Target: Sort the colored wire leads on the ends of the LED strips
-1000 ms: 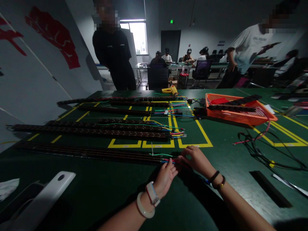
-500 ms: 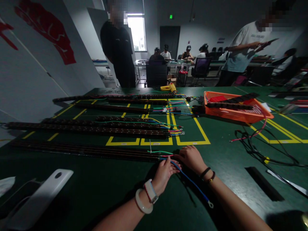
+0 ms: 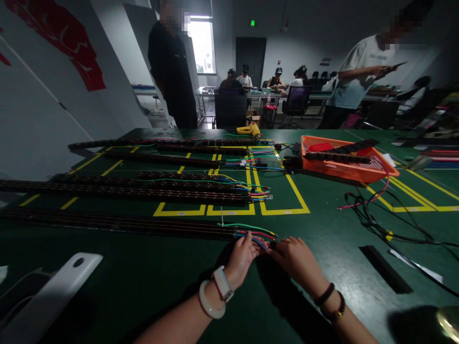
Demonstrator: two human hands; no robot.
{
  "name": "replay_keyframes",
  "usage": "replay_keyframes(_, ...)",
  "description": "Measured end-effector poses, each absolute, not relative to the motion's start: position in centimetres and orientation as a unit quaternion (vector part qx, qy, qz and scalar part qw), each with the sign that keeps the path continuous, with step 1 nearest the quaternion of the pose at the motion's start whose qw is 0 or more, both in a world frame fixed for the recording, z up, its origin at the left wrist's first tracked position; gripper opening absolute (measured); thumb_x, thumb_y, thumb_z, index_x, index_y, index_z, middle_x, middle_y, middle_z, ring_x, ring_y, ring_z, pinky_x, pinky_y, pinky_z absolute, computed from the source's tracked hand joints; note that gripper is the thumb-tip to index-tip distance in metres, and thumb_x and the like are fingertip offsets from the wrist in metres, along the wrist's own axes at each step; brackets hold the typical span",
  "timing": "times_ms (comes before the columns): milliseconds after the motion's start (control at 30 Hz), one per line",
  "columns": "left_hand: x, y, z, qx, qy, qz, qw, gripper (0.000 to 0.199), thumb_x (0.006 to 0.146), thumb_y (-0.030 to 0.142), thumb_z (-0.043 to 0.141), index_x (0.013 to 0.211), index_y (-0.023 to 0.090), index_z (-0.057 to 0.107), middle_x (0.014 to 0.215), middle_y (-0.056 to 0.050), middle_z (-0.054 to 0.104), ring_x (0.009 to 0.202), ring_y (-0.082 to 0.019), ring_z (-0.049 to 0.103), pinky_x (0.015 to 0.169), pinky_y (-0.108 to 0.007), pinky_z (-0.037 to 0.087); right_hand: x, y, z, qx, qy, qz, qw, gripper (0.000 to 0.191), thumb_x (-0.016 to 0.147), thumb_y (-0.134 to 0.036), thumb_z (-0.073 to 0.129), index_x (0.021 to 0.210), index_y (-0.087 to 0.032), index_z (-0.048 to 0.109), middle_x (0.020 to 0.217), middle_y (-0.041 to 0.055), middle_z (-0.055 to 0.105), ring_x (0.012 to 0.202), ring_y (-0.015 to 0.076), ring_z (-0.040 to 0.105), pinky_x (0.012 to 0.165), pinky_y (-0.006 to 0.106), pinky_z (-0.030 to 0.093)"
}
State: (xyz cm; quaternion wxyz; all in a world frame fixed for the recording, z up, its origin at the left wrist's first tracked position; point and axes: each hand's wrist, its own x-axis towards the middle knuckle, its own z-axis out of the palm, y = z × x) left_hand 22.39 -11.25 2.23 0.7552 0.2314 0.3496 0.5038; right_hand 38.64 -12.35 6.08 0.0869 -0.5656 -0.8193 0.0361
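A black-sleeved cable bundle [image 3: 143, 224] lies along the near part of the green table, its wire ends pointing right. My left hand [image 3: 244, 258], palm partly up, closes thumb over fingers on a blue wire [image 3: 258, 242] just beyond the sleeve. To its right, my right hand [image 3: 296, 260] pinches at the far part of this blue wire. The wire's tip is hidden by those fingers, and a small dark spot shows there. A red wire [image 3: 263, 233] and a green wire [image 3: 251, 226] run loose above both hands. A white cable tie [image 3: 222, 217] stands up near the sleeve end.
More cable bundles [image 3: 172, 195] lie behind, across yellow tape outlines. An orange basket [image 3: 344, 172] stands at back right, a yellow heat gun [image 3: 251, 129] at the far edge. Loose black cable [image 3: 373, 224] and a black strip [image 3: 385, 269] lie right, a white object [image 3: 53, 291] left. Two people stand beyond.
My right hand has come down and right from the red wire to the blue wire. The blue wire's ring-terminal end, hanging free before, is now out of sight. My left hand keeps its hold.
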Motion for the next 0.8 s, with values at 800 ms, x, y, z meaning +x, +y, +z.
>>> replay_keyframes(800,22.4,-11.8,3.2,0.384,0.398,0.371,0.746,0.046,0.077,0.059,0.053,0.080,0.014,0.061,0.070,-0.010,0.068,0.061,-0.020,0.065,0.059,-0.031,0.050,38.9,-6.0,9.4,-0.505,-0.844,0.136,0.120,0.032,0.082,-0.049,0.059,0.089,-0.018,0.067,0.080,0.0054,0.067,0.072,0.0157,0.059,0.063,0.025,0.039)
